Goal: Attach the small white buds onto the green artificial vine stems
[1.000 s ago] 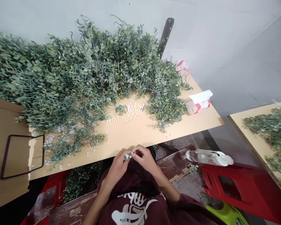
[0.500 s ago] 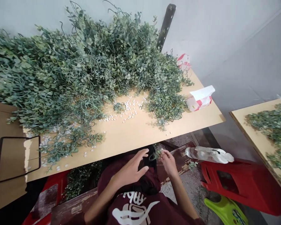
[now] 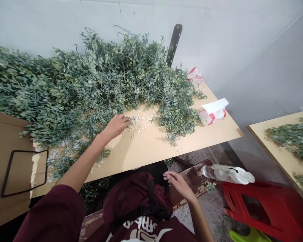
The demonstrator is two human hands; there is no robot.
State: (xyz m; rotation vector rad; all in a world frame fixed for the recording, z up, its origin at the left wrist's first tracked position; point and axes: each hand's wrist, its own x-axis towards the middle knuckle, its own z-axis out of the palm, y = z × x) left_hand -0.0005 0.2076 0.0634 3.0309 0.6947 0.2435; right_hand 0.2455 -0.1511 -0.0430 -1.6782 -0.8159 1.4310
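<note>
My left hand (image 3: 116, 126) reaches over the table beside the heap of artificial green leaf sprigs (image 3: 111, 77). Its fingers are bent downward and closed, the tips at the edge of scattered small white pieces (image 3: 138, 122); whatever they grip is hidden under the hand. A bit of greenery shows just past those fingertips. My right hand (image 3: 178, 183) hovers beyond the table's front edge, near my lap. Its fingers are loosely stretched out, and nothing shows in them.
At the table's right end lies a red-and-white packet (image 3: 213, 116). A cardboard box (image 3: 7, 134) with a black wire frame (image 3: 11, 173) stands at the left. To the right are a plastic bottle (image 3: 217, 172), a red stool (image 3: 262, 205) and another table (image 3: 265, 137) with greenery.
My left hand has gone from above my lap to the small sprig among the white pieces, covering it. The sprig that was in my right hand no longer shows there.
</note>
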